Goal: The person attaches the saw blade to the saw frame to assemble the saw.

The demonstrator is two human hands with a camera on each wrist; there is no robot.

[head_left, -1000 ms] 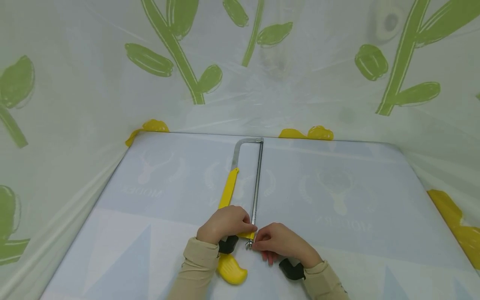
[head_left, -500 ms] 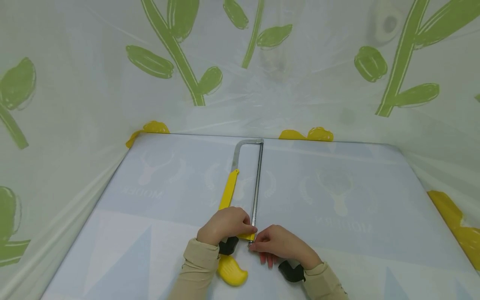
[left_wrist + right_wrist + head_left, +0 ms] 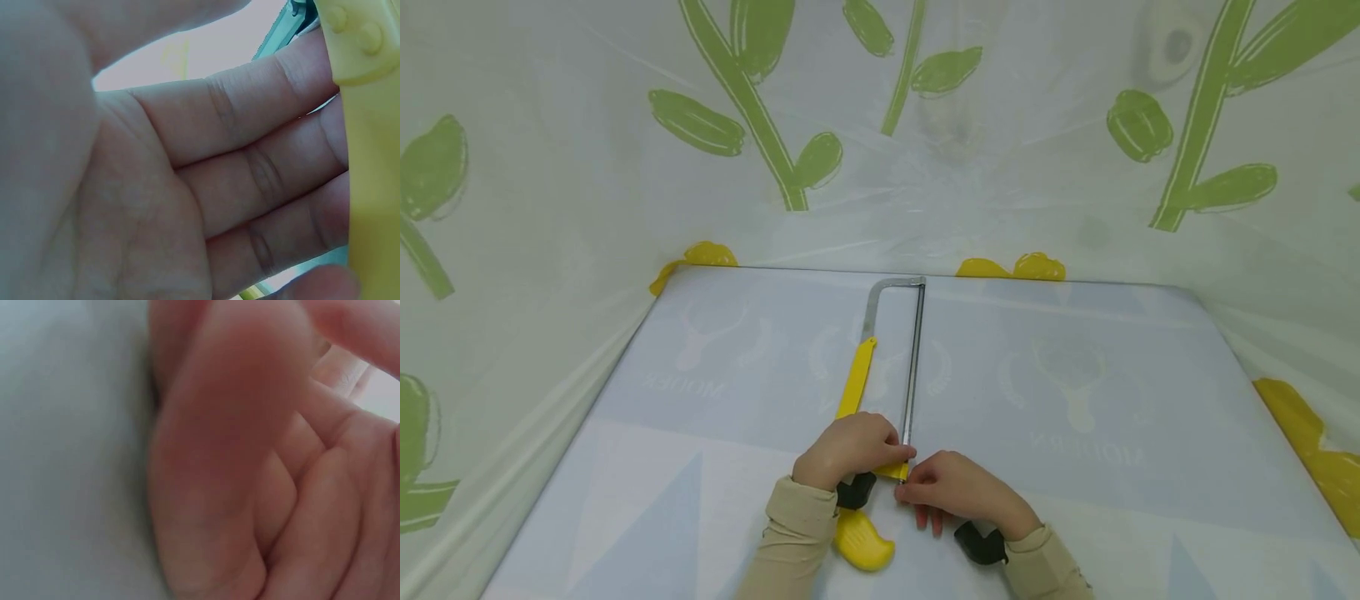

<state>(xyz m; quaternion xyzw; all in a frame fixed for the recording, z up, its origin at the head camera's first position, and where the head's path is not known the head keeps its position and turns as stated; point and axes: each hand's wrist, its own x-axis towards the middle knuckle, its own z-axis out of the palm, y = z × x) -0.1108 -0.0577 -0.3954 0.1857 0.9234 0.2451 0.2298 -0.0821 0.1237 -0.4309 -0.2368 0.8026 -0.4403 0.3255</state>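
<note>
A hacksaw (image 3: 856, 379) with a yellow and silver frame lies on the table, its blade (image 3: 915, 367) on the right side. My left hand (image 3: 853, 446) reaches over the near end of the frame and holds it, thumb and forefinger at the blade's near end. The yellow handle (image 3: 865, 542) shows below that wrist. In the left wrist view, fingers reach behind the yellow grip (image 3: 375, 156), with blade teeth at the top. Thumb and forefinger of my right hand (image 3: 958, 492) pinch the wing nut just below the blade's end, mostly hidden by the fingertips.
The light table cover (image 3: 1075, 517) bears faint deer prints. A sheet printed with green leaves (image 3: 943, 71) hangs behind and at the sides of the table. Black devices (image 3: 980, 543) sit on both wrists.
My right fingertips have shifted slightly left and now cover the wing nut, which showed a second ago. The left hand and the hacksaw have stayed in place.
</note>
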